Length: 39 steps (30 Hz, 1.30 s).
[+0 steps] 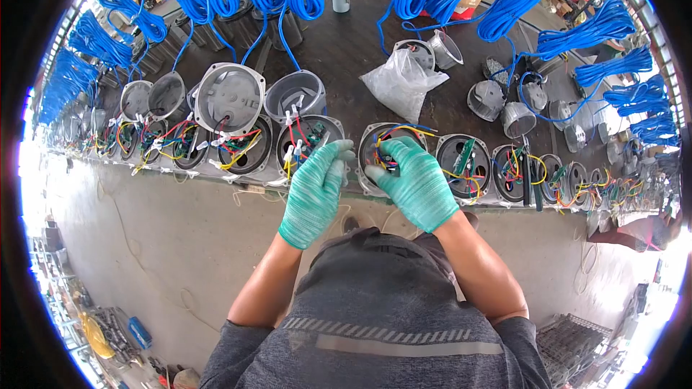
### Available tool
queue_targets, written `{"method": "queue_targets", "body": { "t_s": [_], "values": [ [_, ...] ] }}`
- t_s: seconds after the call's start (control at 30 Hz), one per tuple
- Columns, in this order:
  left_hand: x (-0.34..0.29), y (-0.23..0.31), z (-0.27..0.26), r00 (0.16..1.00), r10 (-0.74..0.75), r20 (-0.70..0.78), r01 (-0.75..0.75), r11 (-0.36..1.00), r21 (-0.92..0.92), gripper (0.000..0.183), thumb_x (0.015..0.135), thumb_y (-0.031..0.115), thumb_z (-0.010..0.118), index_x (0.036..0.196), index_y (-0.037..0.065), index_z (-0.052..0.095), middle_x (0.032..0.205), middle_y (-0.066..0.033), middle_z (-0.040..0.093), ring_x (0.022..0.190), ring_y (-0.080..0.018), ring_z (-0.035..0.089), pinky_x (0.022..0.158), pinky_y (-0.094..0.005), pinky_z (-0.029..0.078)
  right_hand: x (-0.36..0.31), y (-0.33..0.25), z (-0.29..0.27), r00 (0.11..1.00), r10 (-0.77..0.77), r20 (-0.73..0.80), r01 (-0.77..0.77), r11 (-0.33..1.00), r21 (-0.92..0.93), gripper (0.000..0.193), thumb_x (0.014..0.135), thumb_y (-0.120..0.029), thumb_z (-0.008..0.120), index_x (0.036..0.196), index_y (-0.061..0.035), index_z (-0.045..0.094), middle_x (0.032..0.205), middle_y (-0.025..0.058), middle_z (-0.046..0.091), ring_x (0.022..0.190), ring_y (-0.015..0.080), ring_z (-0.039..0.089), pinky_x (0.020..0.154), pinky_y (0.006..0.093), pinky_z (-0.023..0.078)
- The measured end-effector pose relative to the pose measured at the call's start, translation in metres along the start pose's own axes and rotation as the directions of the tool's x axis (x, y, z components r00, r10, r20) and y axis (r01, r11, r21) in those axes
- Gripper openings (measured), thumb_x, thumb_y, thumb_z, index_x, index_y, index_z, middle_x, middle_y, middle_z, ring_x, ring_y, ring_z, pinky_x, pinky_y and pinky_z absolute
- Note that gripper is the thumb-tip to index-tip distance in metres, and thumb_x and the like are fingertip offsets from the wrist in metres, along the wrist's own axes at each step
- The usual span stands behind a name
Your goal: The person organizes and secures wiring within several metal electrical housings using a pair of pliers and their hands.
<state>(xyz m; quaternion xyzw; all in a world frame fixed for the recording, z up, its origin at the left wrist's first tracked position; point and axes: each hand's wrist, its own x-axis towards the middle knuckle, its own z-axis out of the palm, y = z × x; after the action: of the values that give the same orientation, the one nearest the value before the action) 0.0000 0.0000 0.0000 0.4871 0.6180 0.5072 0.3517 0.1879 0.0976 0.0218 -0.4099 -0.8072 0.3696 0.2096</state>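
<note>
I see the round grey housing [368,147], without any long axis, at ten o'clock from the nearer right hand [418,184], its thumb and fingers narrow at the wires [378,151], and at two o'clock from the half-curled left hand [317,189], while whether either grips something I cannot tell

A dark table [339,65] spans the upper half of the frame. Below lies a grey floor [180,245], with a mesh crate [571,349] at lower right and clutter [108,331] at lower left. Bright light [674,281] glares at both side edges.
</note>
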Motion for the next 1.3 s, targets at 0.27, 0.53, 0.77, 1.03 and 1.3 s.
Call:
{"method": "queue_targets", "body": {
  "t_s": [0.27, 0.53, 0.77, 1.03, 1.3],
  "values": [
    [-0.012, -0.008, -0.002, 1.0, -0.019, 0.017, 0.02, 0.998, -0.056, 0.03, 0.109, 0.005, 0.058, 0.138, 0.002, 0.067, 0.116, -0.0032, 0.076, 0.087, -0.0067, 0.061, 0.08, -0.0245, 0.055, -0.005, -0.003, 0.001, 0.976, 0.215, -0.033, -0.173, 0.859, 0.483, 0.019, 0.105, -0.017, 0.066, 0.113, 0.0002, 0.072, 0.081, 0.012, 0.072, 0.067, 0.0238, 0.066, 0.065, 0.0346, 0.053],
    [-0.012, -0.003, 0.002, 0.995, 0.052, 0.089, -0.043, 0.993, -0.107, 0.029, 0.109, 0.01, 0.062, 0.136, 0.002, 0.069, 0.111, -0.0028, 0.075, 0.086, -0.0082, 0.063, 0.08, -0.0261, 0.056, 0.001, 0.004, 0.0, 0.965, 0.262, -0.018, -0.176, 0.696, 0.696, 0.021, 0.111, -0.014, 0.058, 0.118, -0.002, 0.073, 0.093, 0.0048, 0.077, 0.06, 0.0043, 0.061, 0.048, 0.0195, 0.045],
    [-0.014, -0.005, 0.004, 0.994, 0.063, 0.09, -0.051, 0.991, -0.127, 0.028, 0.109, 0.009, 0.062, 0.135, 0.003, 0.07, 0.11, -0.0032, 0.075, 0.086, -0.0087, 0.063, 0.08, -0.027, 0.056, 0.011, -0.001, 0.007, 0.948, 0.317, -0.007, -0.185, 0.571, 0.8, 0.017, 0.109, -0.012, 0.061, 0.112, -0.0037, 0.075, 0.084, 0.0013, 0.069, 0.061, 0.0021, 0.051, 0.05, 0.0198, 0.039],
    [-0.019, -0.004, 0.001, 0.995, 0.077, 0.071, -0.072, 0.995, -0.075, 0.027, 0.108, 0.009, 0.063, 0.134, 0.002, 0.069, 0.111, -0.0058, 0.075, 0.088, -0.0103, 0.064, 0.083, -0.0284, 0.057, 0.029, 0.003, 0.02, 0.957, 0.198, -0.212, -0.083, 0.888, 0.452, 0.02, 0.108, -0.017, 0.062, 0.116, -0.001, 0.072, 0.097, 0.0094, 0.075, 0.087, 0.0147, 0.066, 0.083, 0.0354, 0.055],
    [-0.026, -0.019, 0.002, 0.998, -0.009, 0.058, 0.018, 0.987, -0.158, 0.029, 0.11, 0.009, 0.06, 0.136, 0.001, 0.067, 0.117, -0.0043, 0.075, 0.09, -0.009, 0.063, 0.084, -0.0272, 0.056, 0.02, -0.051, -0.035, 0.983, 0.143, -0.119, -0.075, 0.891, 0.447, 0.021, 0.106, -0.013, 0.065, 0.122, -0.0099, 0.078, 0.083, -0.0011, 0.07, 0.067, 0.0045, 0.059, 0.063, 0.0249, 0.049]
  ]
}}
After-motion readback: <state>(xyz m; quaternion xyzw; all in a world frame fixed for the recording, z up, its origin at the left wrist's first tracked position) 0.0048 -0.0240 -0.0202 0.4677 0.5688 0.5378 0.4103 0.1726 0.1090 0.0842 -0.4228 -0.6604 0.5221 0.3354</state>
